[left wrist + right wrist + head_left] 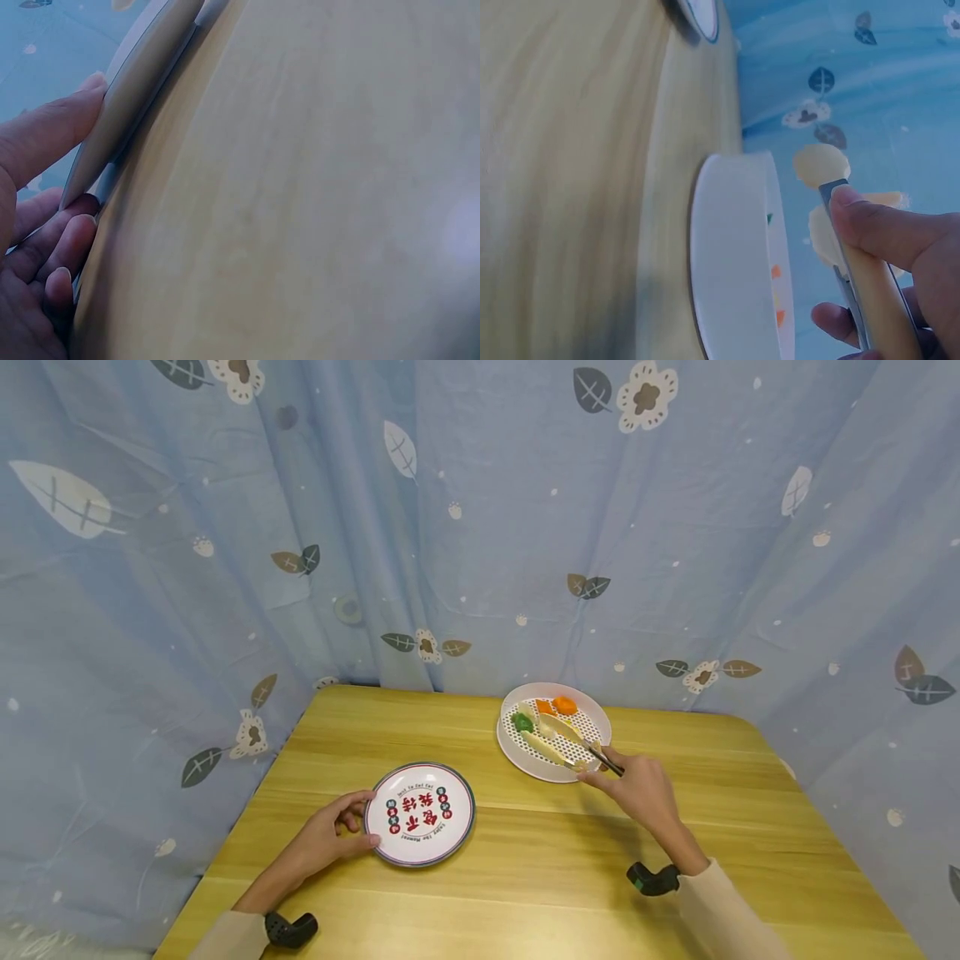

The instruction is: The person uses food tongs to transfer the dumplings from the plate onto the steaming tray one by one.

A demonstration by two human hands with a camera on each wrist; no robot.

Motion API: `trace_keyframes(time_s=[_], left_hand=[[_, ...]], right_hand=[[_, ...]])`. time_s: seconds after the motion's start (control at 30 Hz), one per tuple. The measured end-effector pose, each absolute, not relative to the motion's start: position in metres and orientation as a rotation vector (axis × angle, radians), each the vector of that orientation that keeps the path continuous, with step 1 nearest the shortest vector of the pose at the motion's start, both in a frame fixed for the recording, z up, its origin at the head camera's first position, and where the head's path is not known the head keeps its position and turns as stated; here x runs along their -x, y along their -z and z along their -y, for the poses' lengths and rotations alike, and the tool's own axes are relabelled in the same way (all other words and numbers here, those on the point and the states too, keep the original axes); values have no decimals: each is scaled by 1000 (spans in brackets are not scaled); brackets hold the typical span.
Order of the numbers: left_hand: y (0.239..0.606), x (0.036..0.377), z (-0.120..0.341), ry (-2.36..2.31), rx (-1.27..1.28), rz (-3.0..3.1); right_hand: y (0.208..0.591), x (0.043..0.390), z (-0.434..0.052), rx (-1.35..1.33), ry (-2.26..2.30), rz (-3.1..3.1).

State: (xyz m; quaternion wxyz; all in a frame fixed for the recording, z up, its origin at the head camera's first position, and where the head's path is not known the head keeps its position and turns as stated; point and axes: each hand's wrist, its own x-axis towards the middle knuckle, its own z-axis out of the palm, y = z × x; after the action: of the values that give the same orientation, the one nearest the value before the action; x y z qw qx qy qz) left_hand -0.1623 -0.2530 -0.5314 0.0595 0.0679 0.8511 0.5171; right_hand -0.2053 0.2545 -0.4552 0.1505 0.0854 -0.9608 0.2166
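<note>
- Your right hand (637,785) grips a pair of tongs (570,743), thumb pressed on top of one arm and fingers curled under the other; the right wrist view shows the pale spoon-shaped tips (821,165) out past your thumb.
- The tongs reach forward and to the left of that hand, over the white bowl (525,760), which stands on the counter (525,852) just ahead of your knuckles.
- The bowl has a perforated insert. On it, beyond the tong tips, lie two orange pieces (558,705) and one green piece (522,722); the tongs' arms cover part of the insert, so you cannot tell whether anything sits under them.
- Your left hand (330,835) holds the rim of the printed plate (420,814): the thumb lies on the near edge, the fingers curl at the far side of the rim, and the left wrist view shows fingertips (75,232) tucked beneath the edge.
- The plate lies flat just right of that hand, with red lettering across its middle and nothing on it.
- The plate and the bowl are well apart, with bare wood between them and nothing blocking the way.
- Count: one plate, one bowl, one pair of tongs, three food pieces.
- A blue curtain (480,527) with leaves and flowers hangs behind and to both sides of the counter.
</note>
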Motion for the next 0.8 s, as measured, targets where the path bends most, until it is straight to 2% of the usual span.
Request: trace_keyframes(time_s=[0.8], left_hand=[[530,162,252,-1563,-200,-2581]], right_hand=[[475,173,-195,-578,-819,2768]])
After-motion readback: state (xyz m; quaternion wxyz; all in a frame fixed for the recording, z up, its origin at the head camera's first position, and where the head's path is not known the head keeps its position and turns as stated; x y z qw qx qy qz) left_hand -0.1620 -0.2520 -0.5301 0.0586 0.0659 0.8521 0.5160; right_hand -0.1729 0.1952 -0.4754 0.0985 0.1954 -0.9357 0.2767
